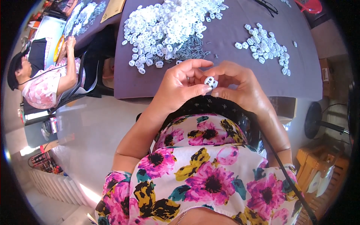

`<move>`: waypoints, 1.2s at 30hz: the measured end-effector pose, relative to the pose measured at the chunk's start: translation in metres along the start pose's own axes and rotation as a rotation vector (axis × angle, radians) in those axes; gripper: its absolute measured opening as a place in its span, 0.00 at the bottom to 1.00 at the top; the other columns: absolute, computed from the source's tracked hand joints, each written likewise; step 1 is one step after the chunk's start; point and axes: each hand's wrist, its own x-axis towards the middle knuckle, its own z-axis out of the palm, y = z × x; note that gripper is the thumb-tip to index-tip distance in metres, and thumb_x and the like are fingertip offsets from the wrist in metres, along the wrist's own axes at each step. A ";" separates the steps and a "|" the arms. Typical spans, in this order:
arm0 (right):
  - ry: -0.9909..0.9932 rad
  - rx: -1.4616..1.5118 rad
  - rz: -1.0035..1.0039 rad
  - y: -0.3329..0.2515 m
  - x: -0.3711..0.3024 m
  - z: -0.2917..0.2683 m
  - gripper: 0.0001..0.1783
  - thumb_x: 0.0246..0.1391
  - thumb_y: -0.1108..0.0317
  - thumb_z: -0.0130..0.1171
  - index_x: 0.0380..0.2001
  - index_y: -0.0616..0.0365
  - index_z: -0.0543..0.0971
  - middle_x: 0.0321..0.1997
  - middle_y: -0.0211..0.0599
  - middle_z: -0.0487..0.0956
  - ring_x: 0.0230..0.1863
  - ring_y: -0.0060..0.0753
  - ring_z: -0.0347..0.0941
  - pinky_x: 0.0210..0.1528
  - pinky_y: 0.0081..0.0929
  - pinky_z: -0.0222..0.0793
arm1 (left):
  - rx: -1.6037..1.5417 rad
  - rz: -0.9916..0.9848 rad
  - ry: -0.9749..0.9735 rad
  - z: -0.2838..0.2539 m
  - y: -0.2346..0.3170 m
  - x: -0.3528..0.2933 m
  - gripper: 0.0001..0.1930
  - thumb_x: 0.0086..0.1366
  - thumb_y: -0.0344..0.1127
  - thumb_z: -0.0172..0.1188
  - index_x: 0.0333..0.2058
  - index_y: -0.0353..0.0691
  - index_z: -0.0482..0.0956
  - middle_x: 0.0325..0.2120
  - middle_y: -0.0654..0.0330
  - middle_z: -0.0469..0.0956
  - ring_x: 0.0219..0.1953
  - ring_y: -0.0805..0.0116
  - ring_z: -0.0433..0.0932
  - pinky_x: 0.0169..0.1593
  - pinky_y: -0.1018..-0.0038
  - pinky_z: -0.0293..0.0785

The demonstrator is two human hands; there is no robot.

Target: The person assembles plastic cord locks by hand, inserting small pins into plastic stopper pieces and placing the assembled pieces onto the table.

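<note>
Between my two hands, just off the table's near edge, is a small white plastic piece (211,82) with dark round holes in its face. My left hand (183,83) pinches it from the left, thumb against its lower side. My right hand (238,82) closes on it from the right with thumb and fingers. Beyond my left hand lies a big heap of similar white two-holed pieces (159,28). Small thin grey parts (191,48), too fine to name surely, are strewn at its near right side. Past my right hand lies a smaller group of white pieces (264,43).
The table wears a dark purple-grey cover (236,41). Black-framed glasses (268,5) and a red item (310,5) lie at its far right. At left, another person (45,78) sits at a second table with white pieces. A black fan (313,120) and wooden furniture (318,165) stand right.
</note>
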 end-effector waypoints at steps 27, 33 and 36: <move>-0.012 -0.389 -0.269 0.004 -0.004 0.007 0.14 0.41 0.76 0.71 0.33 0.61 0.78 0.33 0.36 0.75 0.32 0.30 0.76 0.31 0.24 0.74 | -0.070 -0.171 -0.116 -0.003 0.003 0.002 0.17 0.58 0.26 0.62 0.46 0.31 0.75 0.28 0.62 0.79 0.27 0.79 0.75 0.32 0.82 0.72; 0.020 -0.422 -0.334 0.015 -0.005 0.006 0.13 0.42 0.74 0.70 0.32 0.60 0.77 0.30 0.36 0.75 0.29 0.32 0.75 0.29 0.25 0.71 | -0.066 -0.148 -0.149 -0.003 -0.005 0.001 0.18 0.59 0.24 0.60 0.48 0.29 0.73 0.33 0.57 0.80 0.32 0.76 0.78 0.36 0.81 0.74; 0.035 -0.432 -0.334 0.021 -0.008 0.009 0.13 0.42 0.74 0.70 0.32 0.60 0.78 0.30 0.37 0.75 0.30 0.33 0.76 0.30 0.25 0.72 | -0.054 -0.146 -0.130 -0.003 -0.010 -0.002 0.18 0.59 0.24 0.60 0.48 0.29 0.74 0.33 0.58 0.80 0.32 0.76 0.77 0.36 0.81 0.74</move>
